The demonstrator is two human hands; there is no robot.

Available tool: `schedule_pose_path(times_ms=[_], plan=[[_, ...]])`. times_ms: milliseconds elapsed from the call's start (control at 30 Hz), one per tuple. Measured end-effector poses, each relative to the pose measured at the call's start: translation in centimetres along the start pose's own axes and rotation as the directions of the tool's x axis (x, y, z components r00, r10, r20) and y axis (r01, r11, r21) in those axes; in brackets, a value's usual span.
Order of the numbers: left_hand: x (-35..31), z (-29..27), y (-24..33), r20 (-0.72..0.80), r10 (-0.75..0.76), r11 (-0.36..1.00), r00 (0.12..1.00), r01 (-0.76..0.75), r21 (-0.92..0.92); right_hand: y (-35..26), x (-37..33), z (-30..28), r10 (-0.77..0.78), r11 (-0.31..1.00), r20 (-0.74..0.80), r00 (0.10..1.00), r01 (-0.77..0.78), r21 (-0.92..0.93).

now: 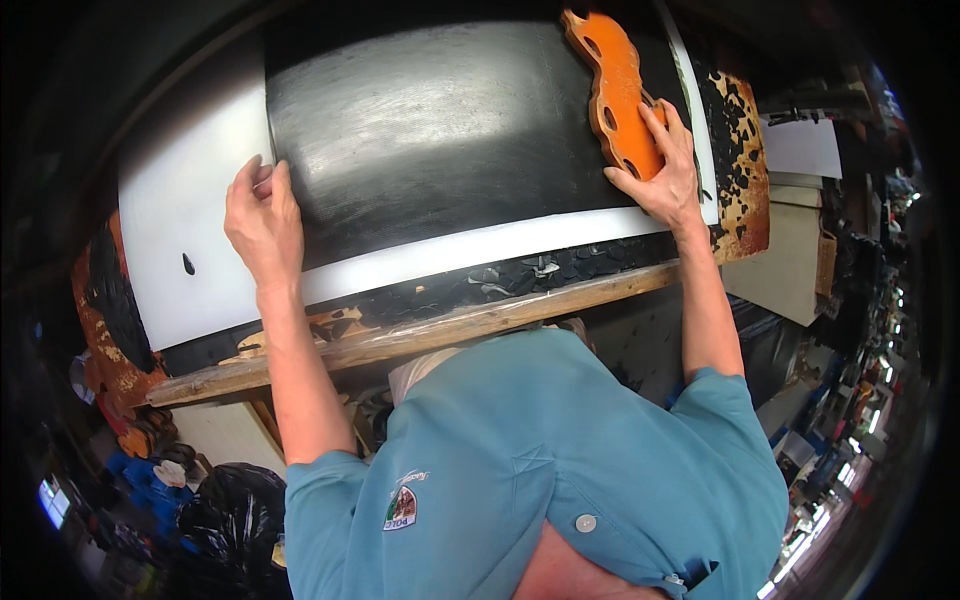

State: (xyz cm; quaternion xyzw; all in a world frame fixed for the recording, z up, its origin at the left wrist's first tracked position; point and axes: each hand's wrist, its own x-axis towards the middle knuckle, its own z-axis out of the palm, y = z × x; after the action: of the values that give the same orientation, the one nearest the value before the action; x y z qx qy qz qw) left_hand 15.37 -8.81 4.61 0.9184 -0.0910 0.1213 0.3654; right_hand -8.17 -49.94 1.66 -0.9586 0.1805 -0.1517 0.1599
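A black textured sheet (pixel 420 130) lies on a white board (pixel 190 200). At the sheet's left edge is my left hand (pixel 265 215), its fingers bent together and pinching that edge. My right hand (pixel 665 175) grips the near end of an orange cutting die (pixel 618 85), thumb on its left side and fingers over its right. The die is long and wavy-edged, with dark oval openings along its left side. It rests near the sheet's right side, slanting away from me. Part of its near end is hidden by my hand.
A black teardrop-shaped piece (pixel 188 264) lies on the white board. Black scraps (pixel 540 272) gather between the board and a wooden rail (pixel 450 325) in front of me. A rusty, scrap-strewn plate (pixel 745 180) shows at the right. A black plastic bag (pixel 235 515) sits lower left.
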Motion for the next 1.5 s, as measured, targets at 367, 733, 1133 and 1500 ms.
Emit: schedule_pose_path(times_ms=[367,733,1133,1500], plan=[[0.9,-2.1,-0.3,0.233,-0.093,0.993,0.968,0.073,0.091,-8.1,-0.1,-1.2,0.139,0.841,0.020,0.990,-0.129,0.526],[-2.4,-2.5,-0.8,0.184,-0.021,0.997,0.983,0.034,-0.067,-24.7,3.8,7.4,-0.109,0.826,-0.036,0.993,0.110,0.553],[-3.2,-1.6,-2.5,0.066,0.172,0.980,0.983,-0.164,-0.113,-31.5,4.3,12.2,-0.104,0.927,-0.177,0.979,0.159,0.338],[-3.1,-2.9,-2.2,0.020,0.098,0.956,0.995,-0.088,-0.279,-29.9,3.4,10.9,-0.156,0.887,-0.109,0.982,0.188,0.421]])
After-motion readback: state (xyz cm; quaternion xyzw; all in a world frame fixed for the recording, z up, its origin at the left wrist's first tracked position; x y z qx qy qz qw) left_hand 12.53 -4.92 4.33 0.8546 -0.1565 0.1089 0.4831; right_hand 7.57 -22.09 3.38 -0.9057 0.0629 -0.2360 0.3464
